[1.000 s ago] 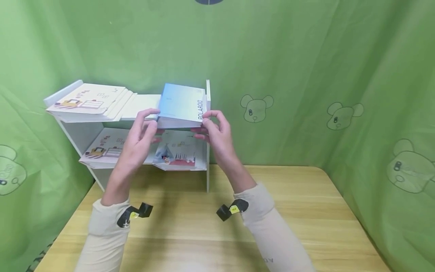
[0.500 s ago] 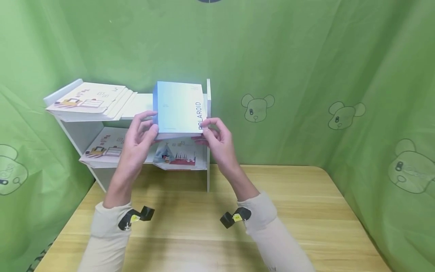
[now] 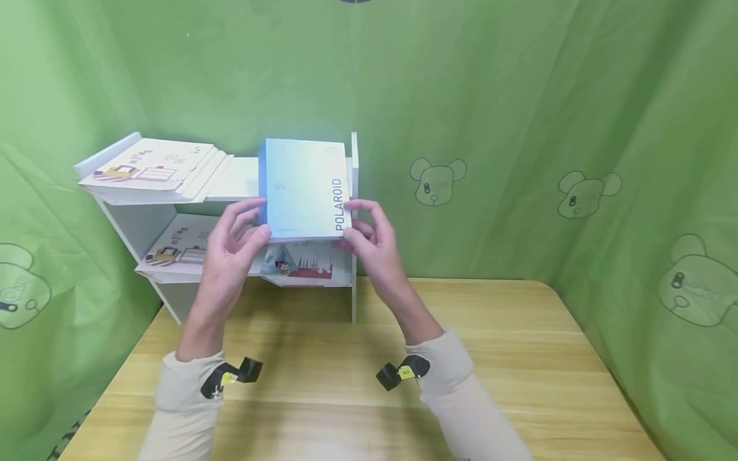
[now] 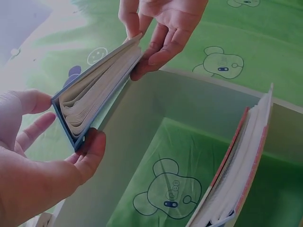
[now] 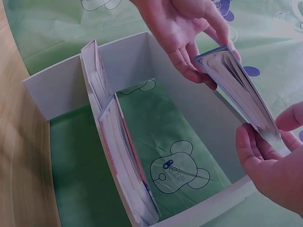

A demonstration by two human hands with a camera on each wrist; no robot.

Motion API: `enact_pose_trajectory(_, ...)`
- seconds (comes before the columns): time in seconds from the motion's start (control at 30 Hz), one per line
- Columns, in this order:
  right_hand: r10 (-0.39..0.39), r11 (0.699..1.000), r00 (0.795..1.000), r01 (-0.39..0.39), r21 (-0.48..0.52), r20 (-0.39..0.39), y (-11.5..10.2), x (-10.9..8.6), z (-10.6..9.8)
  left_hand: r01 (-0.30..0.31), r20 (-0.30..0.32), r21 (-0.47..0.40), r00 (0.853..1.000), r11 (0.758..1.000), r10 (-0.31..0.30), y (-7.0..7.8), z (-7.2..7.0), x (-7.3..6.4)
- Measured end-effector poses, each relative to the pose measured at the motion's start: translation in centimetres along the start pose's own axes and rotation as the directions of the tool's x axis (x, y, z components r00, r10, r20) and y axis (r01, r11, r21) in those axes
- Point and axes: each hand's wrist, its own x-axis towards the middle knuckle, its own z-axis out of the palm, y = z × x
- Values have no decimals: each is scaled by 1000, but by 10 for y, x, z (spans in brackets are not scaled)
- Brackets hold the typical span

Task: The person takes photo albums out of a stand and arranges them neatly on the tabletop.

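Note:
Between my two hands is a pale blue photo album (image 3: 305, 189) with POLAROID printed along its right side. Its page edges face the left wrist camera, where several sleeve-like pages (image 4: 90, 94) show between the covers. My left hand (image 3: 233, 246) pinches the left edge, thumb on one cover and fingers on the other. At the right edge, my right hand (image 3: 375, 253) grips the album the same way. The album is tilted above the top board of a white shelf (image 3: 233, 179), near its right end panel. It covers part of the lower board behind it.
White albums (image 3: 152, 163) with a truck drawing lie at the left of the top board. Below are another truck album (image 3: 179, 246) and one with a tent picture (image 3: 302, 266). The shelf stands on a wooden table (image 3: 473, 358), with green curtain behind.
The album has come toward me and down, its cover turning to face the head camera more fully. Both hands moved with it, still holding its sides.

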Motion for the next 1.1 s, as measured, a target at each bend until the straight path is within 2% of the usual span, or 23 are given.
enact_pose_trajectory(0.33, 16, 999, 1000, -17, -29, -18, -2, 1, -6, -7, 10, -37, 1000, 999, 8, -6, 2, -5)
enact_pose_trajectory(0.6, 27, 999, 1000, -27, -18, -5, -1, -1, -7, -6, 5, 31, 1000, 999, 6, -11, 3, -12)
enact_pose_trajectory(0.77, 41, 999, 999, -40, -13, 18, 0, -5, -6, -19, -7, 40, 1000, 999, 19, -15, 1, -18)
enact_pose_trajectory(1.1, 41, 999, 999, -41, -12, 31, 3, -15, -8, -20, 2, -7, 1000, 1000, 20, -20, 1, -29)
